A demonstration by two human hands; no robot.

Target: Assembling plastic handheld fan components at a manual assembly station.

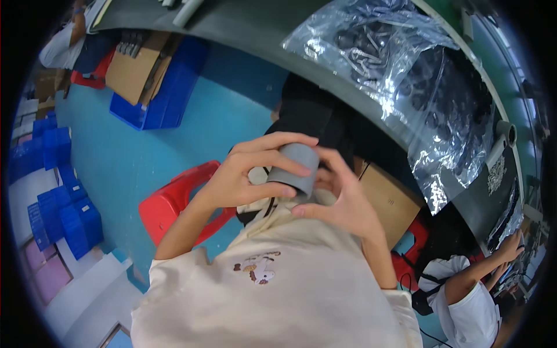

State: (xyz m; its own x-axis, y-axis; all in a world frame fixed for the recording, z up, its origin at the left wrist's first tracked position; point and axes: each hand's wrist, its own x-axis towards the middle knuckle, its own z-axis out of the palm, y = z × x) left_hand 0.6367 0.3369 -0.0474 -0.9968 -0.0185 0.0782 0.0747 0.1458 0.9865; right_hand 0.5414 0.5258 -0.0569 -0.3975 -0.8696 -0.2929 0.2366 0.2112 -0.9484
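Note:
A short grey tube [296,167] is held up in front of my chest, tilted, with its hollow dark end facing down toward me. My left hand [249,171] grips it from the left, fingers over the top and thumb near the lower rim. My right hand [348,200] curves around the right side, its index finger against the tube and its thumb just below the rim. Some of the right fingers are hidden behind the tube, and that hand is slightly blurred.
A workbench [243,43] runs across the far side, bearing a clear plastic bag [400,69] of dark parts. Below it stands a cardboard box [389,200]. At left are a red stool [168,206] and blue crates [81,223]. A co-worker [464,290] works at lower right.

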